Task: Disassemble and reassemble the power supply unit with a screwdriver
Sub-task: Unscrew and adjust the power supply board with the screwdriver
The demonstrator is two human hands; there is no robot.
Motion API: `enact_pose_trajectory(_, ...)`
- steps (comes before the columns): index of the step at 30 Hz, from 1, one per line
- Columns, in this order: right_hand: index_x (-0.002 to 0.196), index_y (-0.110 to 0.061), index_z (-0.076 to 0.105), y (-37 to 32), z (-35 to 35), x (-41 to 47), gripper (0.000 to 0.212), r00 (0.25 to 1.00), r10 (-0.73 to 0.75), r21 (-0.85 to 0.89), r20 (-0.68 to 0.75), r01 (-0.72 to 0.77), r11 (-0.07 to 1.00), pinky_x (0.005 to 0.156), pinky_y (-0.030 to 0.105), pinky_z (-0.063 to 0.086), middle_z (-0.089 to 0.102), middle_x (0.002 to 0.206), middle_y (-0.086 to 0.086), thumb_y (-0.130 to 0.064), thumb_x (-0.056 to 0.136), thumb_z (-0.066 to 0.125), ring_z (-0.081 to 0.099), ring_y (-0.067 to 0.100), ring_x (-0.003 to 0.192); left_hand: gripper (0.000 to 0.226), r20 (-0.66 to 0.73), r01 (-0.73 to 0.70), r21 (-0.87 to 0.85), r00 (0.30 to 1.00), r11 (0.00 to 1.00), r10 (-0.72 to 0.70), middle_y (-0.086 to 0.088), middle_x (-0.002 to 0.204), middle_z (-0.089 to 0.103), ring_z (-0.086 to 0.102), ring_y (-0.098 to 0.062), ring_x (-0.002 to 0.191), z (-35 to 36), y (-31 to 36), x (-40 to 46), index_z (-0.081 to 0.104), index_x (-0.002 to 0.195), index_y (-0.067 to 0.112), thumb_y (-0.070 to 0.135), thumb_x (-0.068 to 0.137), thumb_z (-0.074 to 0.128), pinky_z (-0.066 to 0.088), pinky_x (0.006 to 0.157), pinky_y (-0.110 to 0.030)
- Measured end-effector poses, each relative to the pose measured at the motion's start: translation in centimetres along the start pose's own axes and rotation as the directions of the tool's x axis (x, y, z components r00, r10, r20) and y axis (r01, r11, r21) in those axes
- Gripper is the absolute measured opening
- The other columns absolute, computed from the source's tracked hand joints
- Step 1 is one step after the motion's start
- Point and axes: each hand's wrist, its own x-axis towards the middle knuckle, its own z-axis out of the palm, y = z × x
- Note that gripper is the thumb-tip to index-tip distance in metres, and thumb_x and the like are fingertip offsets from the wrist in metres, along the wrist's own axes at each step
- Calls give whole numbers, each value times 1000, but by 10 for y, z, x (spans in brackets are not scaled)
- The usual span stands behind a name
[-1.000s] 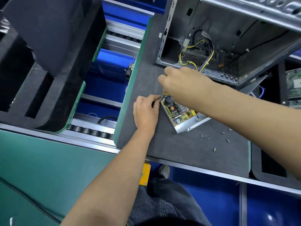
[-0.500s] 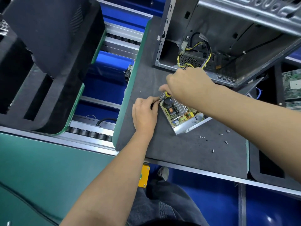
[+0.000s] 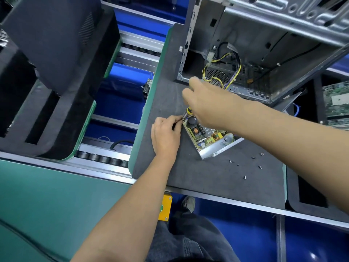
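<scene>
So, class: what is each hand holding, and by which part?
The right hand grips a screwdriver by its yellow handle. The left hand pinches something small at the corner of the power supply; what it is cannot be told.

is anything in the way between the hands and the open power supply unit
Nothing visible. The left hand pinches at the near-left corner of the power supply unit. The right hand is directly above its far end, gripping a yellow-handled screwdriver. The loose screws lie clear to the right.
</scene>
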Motion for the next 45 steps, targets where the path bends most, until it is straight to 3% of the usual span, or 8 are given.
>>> enact_pose_trajectory(3,92,-12,42,-2,-2,1,15,999,-38,-63,-27,37,997,58,37,33,34,95,10,-1,91,52,44,29,70,11,16,-5,10,1000,1000,5,-2,87,56,51,-20,83,0,0,0,76,100,28,27,91,70,42,75,-29)
enact_pose_trajectory(9,112,-11,52,-5,5,0,21,997,75,-57,5,-75,996,63,37,35,54,111,12,-29,100,54,62,37,100,12,3,0,-1,1000,1000,0,-1,86,56,52,-20,83,0,1,-1,77,100,27,25,90,71,43,77,-30)
enact_pose_trajectory(14,96,-11,43,2,1,-1,13,999,-47,-43,6,47,998,65,39,37,45,108,14,-3,92,52,51,33,80,11,-2,-3,-5,1000,1000,3,-3,86,56,53,-22,83,1,1,-1,77,99,27,24,90,72,45,77,-33)
enact_pose_trajectory(20,109,-6,54,8,12,-3,31,994,110,66,-12,-109,992,73,42,46,56,110,18,-36,103,48,60,40,99,12,5,4,-10,1000,1000,-4,-5,89,57,53,-22,84,1,0,-1,77,100,27,25,90,72,43,78,-30)
enact_pose_trajectory(25,108,-6,53,19,12,-3,16,998,30,127,-52,-23,992,70,39,41,47,110,14,-6,93,59,53,34,87,13,3,12,-8,1000,1000,-12,-3,89,56,54,-22,84,2,0,-1,76,100,30,26,89,72,41,78,-28)
enact_pose_trajectory(31,105,-4,60,13,9,0,39,996,66,-33,-59,-68,997,66,38,36,60,103,18,-37,106,39,62,41,97,13,-1,13,-5,1000,1000,-13,-2,89,56,54,-22,85,2,-1,-1,76,100,30,26,89,72,46,80,-34)
enact_pose_trajectory(38,101,-8,51,9,5,-3,12,997,-69,77,-20,70,995,73,43,48,37,98,9,-2,92,54,49,31,81,11,-32,-10,5,999,1000,10,4,81,50,54,-23,83,2,2,-2,77,97,27,23,88,73,47,76,-37)
enact_pose_trajectory(45,112,-6,56,-6,-2,18,25,997,70,25,-7,-70,997,68,38,36,56,112,17,-29,104,48,60,39,105,13,7,14,2,1000,1000,-14,0,88,56,52,-20,85,1,-1,-2,76,101,31,26,91,71,44,77,-31)
